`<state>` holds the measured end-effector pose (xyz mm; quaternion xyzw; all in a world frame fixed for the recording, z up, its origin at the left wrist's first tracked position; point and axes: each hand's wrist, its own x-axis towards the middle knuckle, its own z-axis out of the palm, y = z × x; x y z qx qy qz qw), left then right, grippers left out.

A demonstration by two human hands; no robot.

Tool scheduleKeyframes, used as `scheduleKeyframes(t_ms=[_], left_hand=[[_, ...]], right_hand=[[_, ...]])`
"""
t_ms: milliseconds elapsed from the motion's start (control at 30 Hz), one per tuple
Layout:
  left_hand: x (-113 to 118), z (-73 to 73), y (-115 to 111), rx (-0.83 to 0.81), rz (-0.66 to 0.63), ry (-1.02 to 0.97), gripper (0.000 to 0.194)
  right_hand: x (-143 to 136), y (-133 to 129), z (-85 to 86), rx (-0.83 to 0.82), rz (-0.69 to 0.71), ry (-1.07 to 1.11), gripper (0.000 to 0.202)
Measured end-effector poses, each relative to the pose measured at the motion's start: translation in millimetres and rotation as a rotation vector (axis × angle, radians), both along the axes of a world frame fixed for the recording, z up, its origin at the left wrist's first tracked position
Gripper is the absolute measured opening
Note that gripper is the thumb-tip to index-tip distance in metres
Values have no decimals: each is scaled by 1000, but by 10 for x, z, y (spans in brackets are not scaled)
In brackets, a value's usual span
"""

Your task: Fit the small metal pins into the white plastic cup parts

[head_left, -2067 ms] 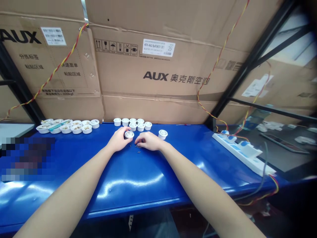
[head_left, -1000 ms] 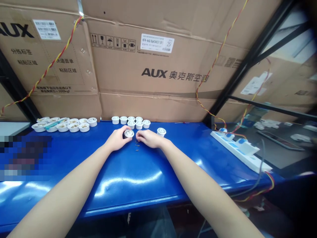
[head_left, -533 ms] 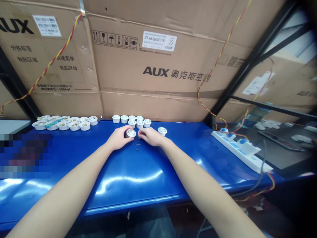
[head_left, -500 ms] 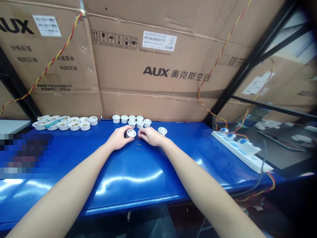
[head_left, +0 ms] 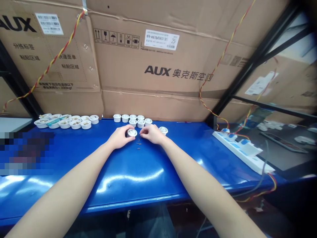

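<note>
Left hand [head_left: 118,138] grips a white cup [head_left: 132,133], centre frame; right hand [head_left: 151,134] curled beside it, contents undeterminable; small dark pieces [head_left: 139,144] lie just below; cup best kept level, steady

Cup rows [head_left: 141,124] at back of table [head_left: 138,185] (cartons [head_left: 128,71] behind), small parts [head_left: 139,144] nearer, power strip [head_left: 244,153] along right edge

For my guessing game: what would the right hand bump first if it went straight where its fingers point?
Probably the cup in the left hand: the right hand points at it across a small gap. Depth is unclear; the dark bits look off that line.
</note>
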<state>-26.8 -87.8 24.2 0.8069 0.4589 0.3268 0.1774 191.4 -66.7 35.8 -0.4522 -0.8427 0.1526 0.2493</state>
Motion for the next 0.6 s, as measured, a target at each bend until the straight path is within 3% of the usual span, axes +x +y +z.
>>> scheduleKeyframes(t_ms=[600], left_hand=[[-10,-14,26,39,-32,-44,42]], right_hand=[[-48,-14,-14,86,-34,133,11]])
